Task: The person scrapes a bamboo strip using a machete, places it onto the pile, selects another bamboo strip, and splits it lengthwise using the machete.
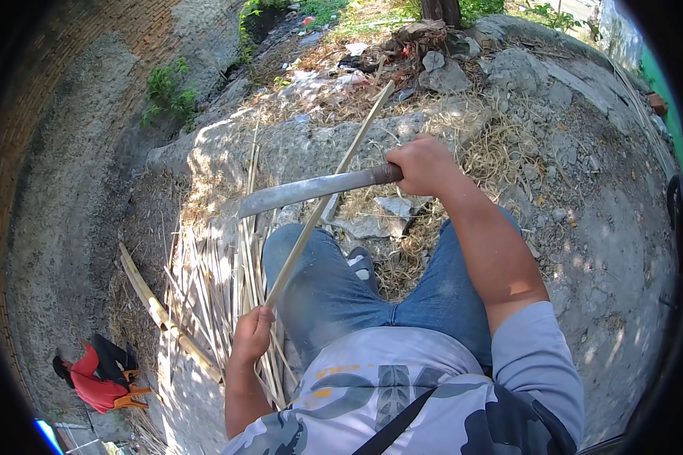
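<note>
My right hand is wrapped round the dark handle of a machete. Its long grey blade reaches left across the front of my knees and crosses a bamboo strip. Whether blade and strip touch I cannot tell. My left hand grips the near end of that pale strip beside my left thigh. From there the strip slants up and away to the right, past the blade, its far end over the litter-strewn ground. Many similar bamboo strips lie in a loose pile to the left of my leg.
A split bamboo pole lies left of the pile. Farther left, a person in a red top sits on an orange stool. Curly shavings cover the ground at right. Stones and a tree trunk stand ahead; a brick wall rises left.
</note>
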Tool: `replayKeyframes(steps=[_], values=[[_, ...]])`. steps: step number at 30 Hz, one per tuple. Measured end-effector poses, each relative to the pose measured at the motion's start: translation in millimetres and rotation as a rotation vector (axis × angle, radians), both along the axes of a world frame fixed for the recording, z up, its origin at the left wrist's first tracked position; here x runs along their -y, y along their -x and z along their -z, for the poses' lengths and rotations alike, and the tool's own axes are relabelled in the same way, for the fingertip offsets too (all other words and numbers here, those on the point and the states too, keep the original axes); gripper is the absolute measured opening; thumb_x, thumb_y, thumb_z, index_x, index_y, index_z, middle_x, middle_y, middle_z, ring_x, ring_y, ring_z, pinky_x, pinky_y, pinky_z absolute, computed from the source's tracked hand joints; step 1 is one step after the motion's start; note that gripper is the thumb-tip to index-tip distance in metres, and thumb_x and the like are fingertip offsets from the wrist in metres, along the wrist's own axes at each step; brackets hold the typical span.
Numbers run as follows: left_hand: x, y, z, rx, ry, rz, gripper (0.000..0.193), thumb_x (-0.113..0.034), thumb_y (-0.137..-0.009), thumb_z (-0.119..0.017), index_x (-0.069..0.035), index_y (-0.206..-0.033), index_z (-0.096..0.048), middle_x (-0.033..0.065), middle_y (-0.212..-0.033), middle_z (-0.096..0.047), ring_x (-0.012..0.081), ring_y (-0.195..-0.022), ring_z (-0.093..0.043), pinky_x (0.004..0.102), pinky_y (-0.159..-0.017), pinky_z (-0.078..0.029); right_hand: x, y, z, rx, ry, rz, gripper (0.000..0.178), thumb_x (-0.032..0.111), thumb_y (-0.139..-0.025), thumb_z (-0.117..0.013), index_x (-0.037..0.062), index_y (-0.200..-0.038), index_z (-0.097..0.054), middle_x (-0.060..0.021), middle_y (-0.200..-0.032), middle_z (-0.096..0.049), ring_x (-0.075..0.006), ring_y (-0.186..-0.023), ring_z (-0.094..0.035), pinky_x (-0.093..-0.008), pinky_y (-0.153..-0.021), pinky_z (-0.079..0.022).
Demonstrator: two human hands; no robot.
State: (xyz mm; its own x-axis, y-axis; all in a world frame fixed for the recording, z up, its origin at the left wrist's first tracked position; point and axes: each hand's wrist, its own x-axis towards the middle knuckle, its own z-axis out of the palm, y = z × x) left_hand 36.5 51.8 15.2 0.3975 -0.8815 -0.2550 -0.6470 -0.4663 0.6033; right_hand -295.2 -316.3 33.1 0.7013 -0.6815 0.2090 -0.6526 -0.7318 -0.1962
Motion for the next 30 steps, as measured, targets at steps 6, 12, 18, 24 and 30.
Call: replayKeyframes(steps=[6, 12, 18, 24, 30], values=[[-3.4, 0.3, -1.8, -0.030, 0.010, -0.019, 0.054, -0.043, -0.110, -0.046, 0.003, -0.092, -0.068, 0.0128, -0.075, -0.065, 0.0220, -0.072, -0.062, 0.0373, -0.070, -0.049, 21.3, 15.9, 12.2, 0.118, -0.085, 0.289, 0.018, 0.023, -0.075, -0.073, 0.0166, -0.092, -0.073, -0.0087, -0.092, -0.074, -0.0321, -0.092, -0.072, -0.0485, -0.081, -0.056], [3.9, -3.2, 3.1, -0.012, 0.028, 0.016, 0.059, -0.047, -0.111, -0.041, 0.002, -0.088, -0.064, 0.0042, -0.070, -0.057, 0.0140, -0.067, -0.052, 0.0325, -0.062, -0.043, 17.6, 12.2, 6.5, 0.089, -0.100, 0.415, 0.024, 0.025, -0.077, -0.072, 0.0171, -0.100, -0.074, -0.0121, -0.091, -0.074, -0.0350, -0.091, -0.071, -0.0489, -0.084, -0.056], [2.9, -1.9, 1.1, 0.009, 0.009, -0.022, 0.052, -0.042, -0.110, -0.045, 0.002, -0.091, -0.067, 0.0098, -0.069, -0.060, 0.0192, -0.066, -0.057, 0.0361, -0.065, -0.047, 22.7, 18.4, 7.2, 0.071, -0.073, 0.343, 0.022, 0.024, -0.078, -0.072, 0.0170, -0.098, -0.073, -0.0105, -0.090, -0.074, -0.0340, -0.090, -0.072, -0.0488, -0.084, -0.056], [7.0, 6.9, 8.2, 0.008, 0.055, -0.013, 0.052, -0.042, -0.110, -0.046, 0.001, -0.091, -0.067, 0.0106, -0.070, -0.061, 0.0199, -0.066, -0.058, 0.0363, -0.066, -0.048, 1.0, -7.5, 13.1, 0.050, 0.027, 0.110, 0.018, 0.025, -0.075, -0.074, 0.0179, -0.091, -0.071, -0.0068, -0.085, -0.073, -0.0308, -0.083, -0.070, -0.0445, -0.084, -0.053], [1.5, -2.1, -9.2, 0.132, 0.069, 0.032, 0.052, -0.044, -0.109, -0.048, 0.000, -0.091, -0.068, 0.0128, -0.068, -0.061, 0.0232, -0.065, -0.058, 0.0380, -0.065, -0.048, 2.7, -17.3, 19.6, 0.046, 0.096, -0.106, 0.019, 0.024, -0.071, -0.074, 0.0178, -0.088, -0.069, -0.0055, -0.078, -0.071, -0.0291, -0.078, -0.069, -0.0418, -0.082, -0.052]])
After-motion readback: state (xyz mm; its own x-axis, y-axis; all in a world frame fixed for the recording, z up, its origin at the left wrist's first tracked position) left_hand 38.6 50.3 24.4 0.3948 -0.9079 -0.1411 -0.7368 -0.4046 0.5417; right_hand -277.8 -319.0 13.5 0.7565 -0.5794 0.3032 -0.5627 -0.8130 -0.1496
